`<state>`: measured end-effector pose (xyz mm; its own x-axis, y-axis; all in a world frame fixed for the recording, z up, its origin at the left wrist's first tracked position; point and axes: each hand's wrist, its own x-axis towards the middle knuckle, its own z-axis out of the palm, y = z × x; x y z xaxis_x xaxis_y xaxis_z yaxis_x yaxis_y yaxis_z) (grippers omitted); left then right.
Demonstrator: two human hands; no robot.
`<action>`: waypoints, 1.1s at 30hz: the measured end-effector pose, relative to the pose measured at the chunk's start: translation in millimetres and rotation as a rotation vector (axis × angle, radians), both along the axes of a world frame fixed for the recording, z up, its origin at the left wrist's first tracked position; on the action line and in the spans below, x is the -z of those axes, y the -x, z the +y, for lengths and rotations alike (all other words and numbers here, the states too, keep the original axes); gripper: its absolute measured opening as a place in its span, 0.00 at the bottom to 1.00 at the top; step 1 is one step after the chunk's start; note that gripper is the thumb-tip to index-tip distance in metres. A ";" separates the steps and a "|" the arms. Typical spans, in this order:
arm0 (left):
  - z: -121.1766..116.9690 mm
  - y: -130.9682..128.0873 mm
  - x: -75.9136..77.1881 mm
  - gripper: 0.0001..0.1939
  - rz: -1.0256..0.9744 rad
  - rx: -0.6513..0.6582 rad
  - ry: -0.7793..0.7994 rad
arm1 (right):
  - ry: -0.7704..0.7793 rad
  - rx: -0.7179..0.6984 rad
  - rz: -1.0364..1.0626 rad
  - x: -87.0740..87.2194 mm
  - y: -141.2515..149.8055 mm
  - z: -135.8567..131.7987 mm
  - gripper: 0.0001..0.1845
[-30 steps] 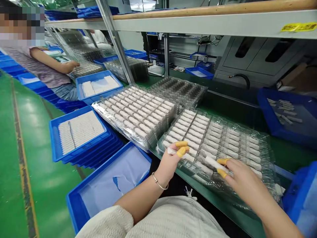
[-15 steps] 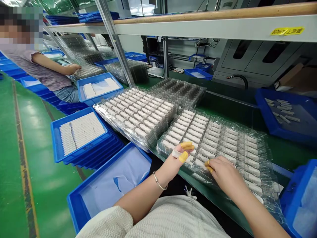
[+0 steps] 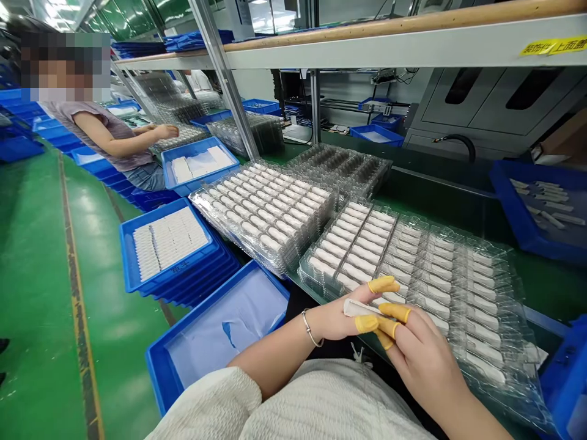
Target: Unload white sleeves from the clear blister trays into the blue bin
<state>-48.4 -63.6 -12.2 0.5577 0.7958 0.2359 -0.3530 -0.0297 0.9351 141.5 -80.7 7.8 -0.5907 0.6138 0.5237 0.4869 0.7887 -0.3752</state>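
Observation:
My left hand [image 3: 342,315] and my right hand [image 3: 415,351] meet at the near edge of a clear blister tray [image 3: 513,287] filled with rows of small white parts. Both hands wear yellow finger cots. A small white part [image 3: 360,308] lies between the fingertips of both hands, pinched by my left thumb and forefinger, with my right fingertips touching its end. The right hand's fingers are curled together.
A stack of filled clear trays [image 3: 263,208] stands to the left, with more trays behind [image 3: 342,165]. Blue bins [image 3: 167,244] of white parts and one lined blue bin [image 3: 220,330] sit at the lower left. Another blue bin [image 3: 539,208] is at right. A co-worker [image 3: 114,134] sits farther left.
My right hand left the tray and came back toward my left hand. Both hands now meet on the white part, nearer to my body.

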 end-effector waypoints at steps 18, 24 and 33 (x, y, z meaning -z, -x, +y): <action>2.8 -6.7 1.5 0.23 -0.102 -0.282 0.389 | 1.565 0.087 0.873 -1.0 -2.4 12.9 0.18; 1.1 -10.4 -6.6 0.23 -0.064 -0.271 0.483 | 1.492 0.201 0.802 2.7 -2.5 16.6 0.19; -0.7 -12.1 -8.2 0.21 0.022 -0.354 0.414 | 0.673 0.332 0.275 7.1 -8.5 12.8 0.17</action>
